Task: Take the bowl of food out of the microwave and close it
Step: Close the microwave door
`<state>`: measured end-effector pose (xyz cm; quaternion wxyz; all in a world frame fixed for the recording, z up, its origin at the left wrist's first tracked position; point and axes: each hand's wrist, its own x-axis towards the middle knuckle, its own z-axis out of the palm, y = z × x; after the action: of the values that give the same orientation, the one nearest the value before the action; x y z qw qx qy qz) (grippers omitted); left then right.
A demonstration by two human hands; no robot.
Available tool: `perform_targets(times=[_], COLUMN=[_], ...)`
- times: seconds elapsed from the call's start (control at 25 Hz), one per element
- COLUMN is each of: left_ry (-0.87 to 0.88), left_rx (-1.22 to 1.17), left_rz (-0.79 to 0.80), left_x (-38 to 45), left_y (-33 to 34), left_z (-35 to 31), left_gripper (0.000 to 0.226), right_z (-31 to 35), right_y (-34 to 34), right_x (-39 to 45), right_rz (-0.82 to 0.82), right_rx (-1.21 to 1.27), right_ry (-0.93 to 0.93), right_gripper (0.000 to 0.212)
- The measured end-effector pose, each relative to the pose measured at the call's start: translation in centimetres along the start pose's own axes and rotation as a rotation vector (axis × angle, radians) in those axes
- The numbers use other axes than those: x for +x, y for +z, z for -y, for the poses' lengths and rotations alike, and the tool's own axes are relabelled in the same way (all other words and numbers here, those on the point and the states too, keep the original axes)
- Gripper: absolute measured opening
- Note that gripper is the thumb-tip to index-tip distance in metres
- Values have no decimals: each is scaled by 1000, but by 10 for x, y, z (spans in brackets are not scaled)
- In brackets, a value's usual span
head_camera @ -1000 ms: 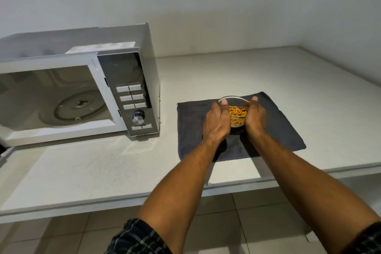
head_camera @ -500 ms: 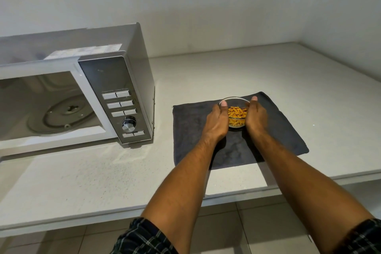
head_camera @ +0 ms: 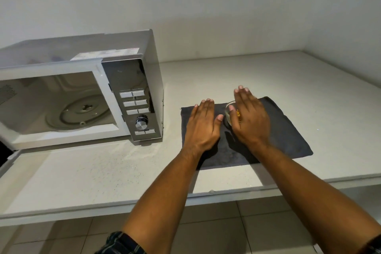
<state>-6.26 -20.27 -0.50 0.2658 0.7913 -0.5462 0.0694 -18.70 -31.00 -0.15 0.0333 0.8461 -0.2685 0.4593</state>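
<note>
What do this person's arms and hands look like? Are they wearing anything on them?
Both forearms are bare from the elbow down. The left hand and right hand wear no gloves, and no watch or ring shows. Near the elbows, dark plaid sleeves are pushed up, with thin pale lines crossing a blue-black cloth. The fingernails look short and plain.

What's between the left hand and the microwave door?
Nothing visible. The left hand is open over the cloth; bare counter lies between it and the door, which hangs open at the left edge, mostly out of frame.
</note>
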Motion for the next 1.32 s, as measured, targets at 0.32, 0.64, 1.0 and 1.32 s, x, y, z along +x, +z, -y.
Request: perform_targets(times=[0.32,0.64,1.0,1.32], left_ry=[55,19,-367,-594], left_rx=[253,589,827,1097], left_rz=[-68,-51,-56,-145], left_x=[-63,-138,-214,-230], left_y=[-72,-145,-257,-373], left_z=[53,113,181,212], left_gripper=[64,61,76,73], right_z=[88,192,314,432], right_y=[22,53,73,81], right_x=[-17,-38,-65,-77], right_rz=[6,129,314,622], right_rx=[88,380,580,772], right_ry=[-149,-434,-521,-327], right_gripper=[34,50,55,49])
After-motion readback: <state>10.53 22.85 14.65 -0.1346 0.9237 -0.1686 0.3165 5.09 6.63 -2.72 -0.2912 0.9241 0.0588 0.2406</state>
